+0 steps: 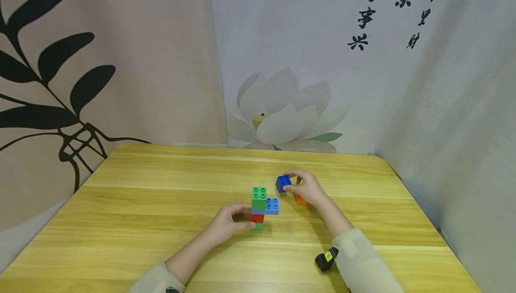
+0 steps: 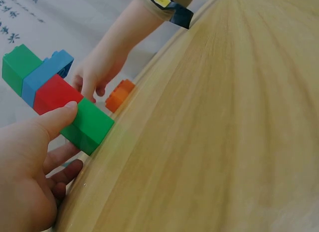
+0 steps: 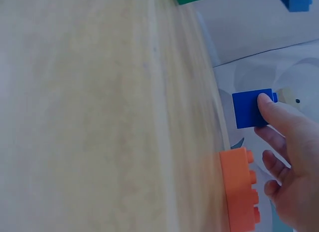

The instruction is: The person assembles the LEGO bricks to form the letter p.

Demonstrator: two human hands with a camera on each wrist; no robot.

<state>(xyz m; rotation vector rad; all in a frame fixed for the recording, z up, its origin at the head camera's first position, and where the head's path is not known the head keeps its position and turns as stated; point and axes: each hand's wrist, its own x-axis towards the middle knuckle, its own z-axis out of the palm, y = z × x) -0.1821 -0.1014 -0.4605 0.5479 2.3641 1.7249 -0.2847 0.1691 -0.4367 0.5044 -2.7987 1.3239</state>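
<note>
A stack of toy building bricks stands upright on the table in the head view: a green brick [image 1: 256,227] at the bottom, a red brick [image 1: 257,218] on it, then a light blue brick [image 1: 272,206] jutting right, and a green brick [image 1: 259,197] on top. My left hand [image 1: 229,224] grips the stack low down, thumb at the red and lower green bricks in the left wrist view. My right hand [image 1: 307,188] pinches a dark blue brick [image 3: 249,110] between thumb and fingers, behind and right of the stack. An orange brick [image 3: 238,189] lies beneath that hand.
The wooden table [image 1: 161,185] stretches around the bricks. Behind it hangs a pale curtain [image 1: 169,60] printed with leaves, a lotus and writing. A black strap with a yellow label [image 1: 327,258] hangs at the right sleeve.
</note>
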